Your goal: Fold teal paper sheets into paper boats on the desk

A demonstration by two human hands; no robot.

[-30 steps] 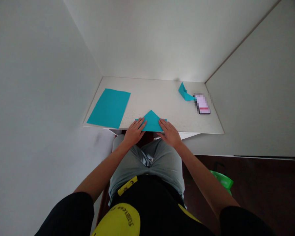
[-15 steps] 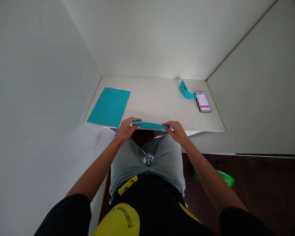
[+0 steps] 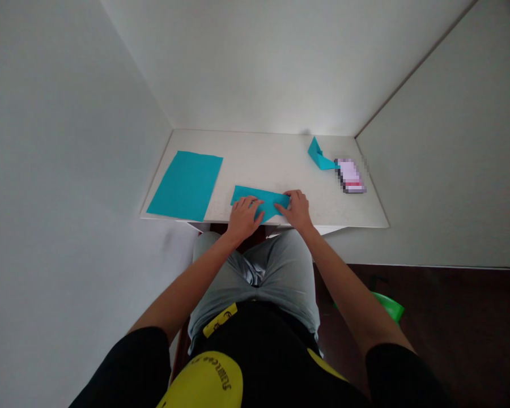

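A folded piece of blue paper [image 3: 261,194] lies near the front edge of the white table, with a pointed part toward me. Across its left half rests my left hand [image 3: 244,218], fingers spread and stretched over the paper. My right hand [image 3: 296,209] grips the paper's right end between thumb and fingers. To the left is a flat blue sheet [image 3: 187,184]. A folded paper boat [image 3: 318,156] stands at the back right, its tip reaching a phone [image 3: 351,175] that is blurred by pixels.
The narrow white table [image 3: 263,150] meets walls at the back and on both sides. My legs [image 3: 255,266] are at its front edge. A green object [image 3: 389,306], partly behind my right arm, is on the dark floor.
The folded paper, held edge-on at the table's front edge before, now lies flat on the table. My left hand has moved right and opened over it; my right hand has shifted slightly forward.
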